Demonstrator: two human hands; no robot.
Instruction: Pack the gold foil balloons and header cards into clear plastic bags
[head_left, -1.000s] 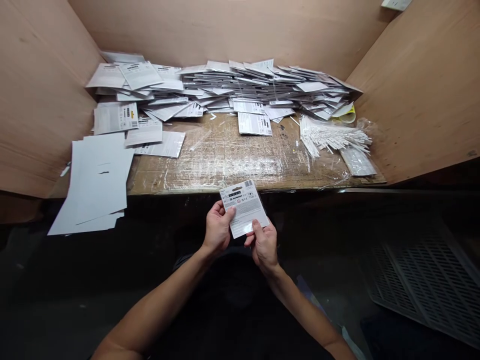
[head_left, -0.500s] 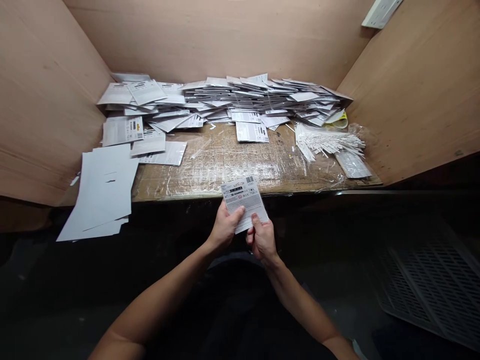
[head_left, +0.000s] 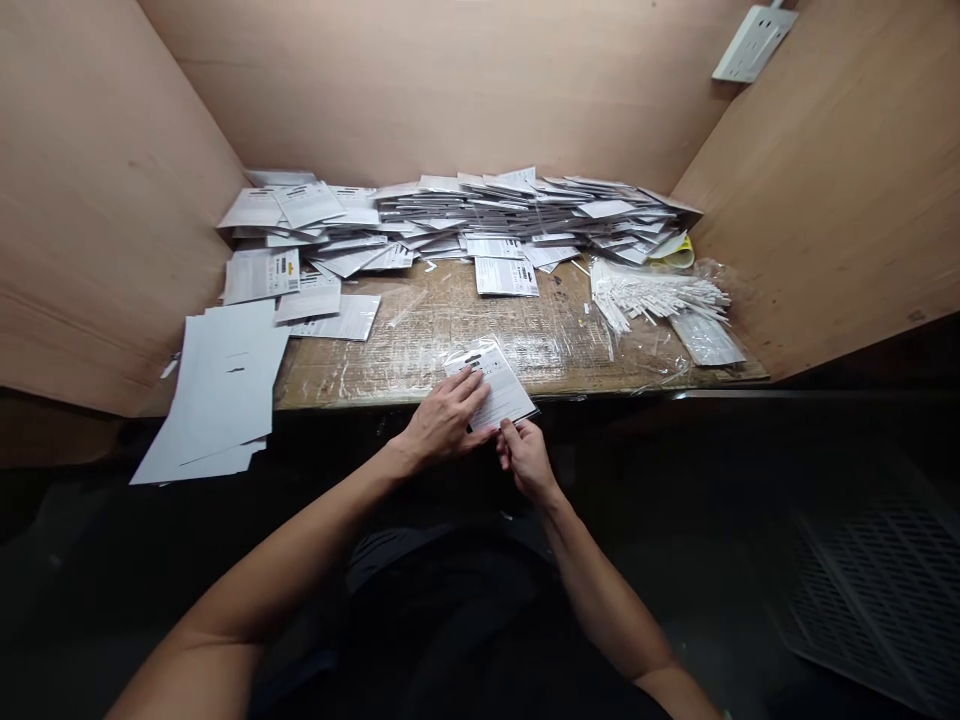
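A white printed card in a clear plastic sleeve (head_left: 504, 393) lies at the front edge of the worktop, slightly tilted. Across its left side my left hand (head_left: 446, 412) is laid with the fingers stretched out flat. My right hand (head_left: 526, 455) is closed in a pinch at the sleeve's near edge, thumb on top; exactly what sits between the fingertips is partly hidden.
Many sleeved cards (head_left: 517, 215) are heaped along the back wall. Large white sheets (head_left: 225, 390) overhang the front edge at left. White thin sticks (head_left: 660, 295) lie at right beside a clear bag (head_left: 709, 338). A power socket (head_left: 754, 45) is on the wall, a dark slatted crate (head_left: 870, 590) below right.
The sleeved card has gone from being held up in both hands to lying on the worktop edge. My left hand has opened flat over it; my right thumb has shifted to its near edge.
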